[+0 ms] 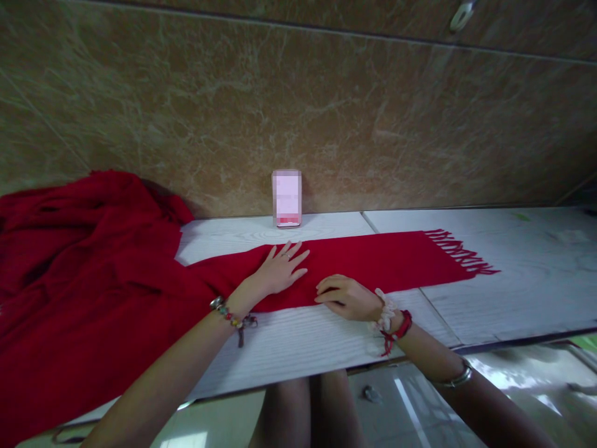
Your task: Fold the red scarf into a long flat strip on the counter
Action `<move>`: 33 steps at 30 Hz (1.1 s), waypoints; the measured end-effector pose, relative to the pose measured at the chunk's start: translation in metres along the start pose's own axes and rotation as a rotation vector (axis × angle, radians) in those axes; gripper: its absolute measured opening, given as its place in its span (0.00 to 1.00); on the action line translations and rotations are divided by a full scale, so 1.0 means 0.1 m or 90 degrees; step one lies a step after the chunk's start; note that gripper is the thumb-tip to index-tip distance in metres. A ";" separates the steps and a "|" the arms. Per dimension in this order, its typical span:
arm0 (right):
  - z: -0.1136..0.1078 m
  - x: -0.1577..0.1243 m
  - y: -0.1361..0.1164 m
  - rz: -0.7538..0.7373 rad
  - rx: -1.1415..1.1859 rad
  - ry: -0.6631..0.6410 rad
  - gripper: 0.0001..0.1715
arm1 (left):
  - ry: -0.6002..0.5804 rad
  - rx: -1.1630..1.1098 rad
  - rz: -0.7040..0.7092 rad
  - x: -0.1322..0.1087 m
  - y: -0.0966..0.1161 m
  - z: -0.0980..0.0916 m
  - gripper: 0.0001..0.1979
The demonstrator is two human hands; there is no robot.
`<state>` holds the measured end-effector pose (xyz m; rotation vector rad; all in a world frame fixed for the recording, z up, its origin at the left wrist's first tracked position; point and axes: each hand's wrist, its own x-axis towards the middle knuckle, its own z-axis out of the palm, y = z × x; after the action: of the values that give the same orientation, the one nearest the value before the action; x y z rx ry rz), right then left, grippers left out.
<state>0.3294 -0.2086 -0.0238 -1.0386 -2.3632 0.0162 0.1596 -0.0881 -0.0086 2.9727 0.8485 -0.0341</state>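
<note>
A long red scarf [382,261] lies stretched across the white table [298,342], its fringed end pointing right. My left hand [280,270] rests flat on the scarf's middle, fingers spread and open. My right hand [342,295] sits at the scarf's near edge with fingers curled down onto the fabric. Both wrists wear bracelets.
A heap of red cloth [79,274] covers the table's left side and hangs over its front. A small pink box [286,198] stands against the brown marble wall [298,112] behind the scarf. A seam splits the tabletop at the right. My knees show below the table edge.
</note>
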 end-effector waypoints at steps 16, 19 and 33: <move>-0.01 -0.05 0.14 0.261 -0.103 0.011 0.20 | -0.019 -0.013 -0.013 -0.20 -0.07 0.09 0.27; 0.02 -0.06 0.11 0.292 -0.173 -0.138 0.26 | -0.019 -0.021 -0.043 -0.21 -0.07 0.09 0.29; -0.01 0.01 0.20 0.405 -0.219 -0.226 0.30 | -0.032 -0.009 -0.072 -0.21 -0.08 0.08 0.31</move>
<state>0.3424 -0.1940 -0.0270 -2.0675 -2.2689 0.0318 0.1373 -0.0931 -0.0160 2.8942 1.0043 -0.1071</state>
